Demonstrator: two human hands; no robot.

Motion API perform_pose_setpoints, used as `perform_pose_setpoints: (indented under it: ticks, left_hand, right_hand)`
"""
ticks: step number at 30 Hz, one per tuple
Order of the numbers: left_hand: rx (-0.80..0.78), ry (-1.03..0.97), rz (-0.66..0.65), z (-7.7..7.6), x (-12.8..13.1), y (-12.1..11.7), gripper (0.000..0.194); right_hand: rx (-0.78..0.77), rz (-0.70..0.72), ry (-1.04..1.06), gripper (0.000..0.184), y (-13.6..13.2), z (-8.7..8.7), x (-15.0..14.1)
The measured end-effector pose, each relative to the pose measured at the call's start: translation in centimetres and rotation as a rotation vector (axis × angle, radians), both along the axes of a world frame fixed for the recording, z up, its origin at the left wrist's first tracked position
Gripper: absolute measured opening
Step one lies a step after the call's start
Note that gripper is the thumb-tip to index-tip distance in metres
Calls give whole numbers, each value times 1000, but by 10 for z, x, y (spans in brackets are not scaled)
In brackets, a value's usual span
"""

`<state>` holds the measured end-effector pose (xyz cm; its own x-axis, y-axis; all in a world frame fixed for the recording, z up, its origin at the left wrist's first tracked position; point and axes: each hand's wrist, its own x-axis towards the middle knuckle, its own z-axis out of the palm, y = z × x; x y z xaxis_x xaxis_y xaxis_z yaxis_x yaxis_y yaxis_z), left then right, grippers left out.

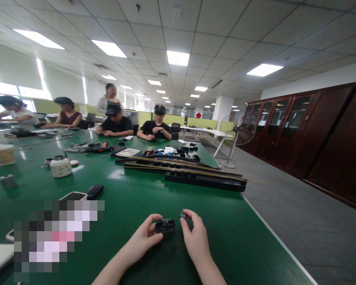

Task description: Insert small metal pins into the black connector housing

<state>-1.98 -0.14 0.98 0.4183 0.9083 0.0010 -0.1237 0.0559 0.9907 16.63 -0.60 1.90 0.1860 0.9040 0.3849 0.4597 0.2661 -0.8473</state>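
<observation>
What the jar (61, 167) holds cannot be seen. A black part (165, 226) is clamped by the left hand (147, 234), a small piece (182, 215) by the right hand (194, 232).

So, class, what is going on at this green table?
A person's left hand holds a dark part, and the right hand pinches a smaller piece; the two are apart. Beyond lie long black rails. Across the table, other people sit.

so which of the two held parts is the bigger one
The black part in the left hand; it is clearly longer and bulkier than the small piece in the right hand.
</observation>
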Motion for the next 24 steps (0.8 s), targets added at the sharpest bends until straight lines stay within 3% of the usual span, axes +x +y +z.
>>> perform_pose_setpoints:
  ticks: [10,13,19,24]
  left_hand:
    - [30,20,-16,-1,0,1,47]
    - [42,42,-22,0,0,0,46]
    - [63,79,-20,-1,0,1,44]
    - [84,88,-24,-2,1,2,43]
  right_hand:
    - [-78,352,140,22,-4,7,-10]
    - [-84,370,150,22,-4,6,-11]
    - [-139,376,-121,17,-7,3,-11]
    - [-162,377,-200,18,-10,7,-10]
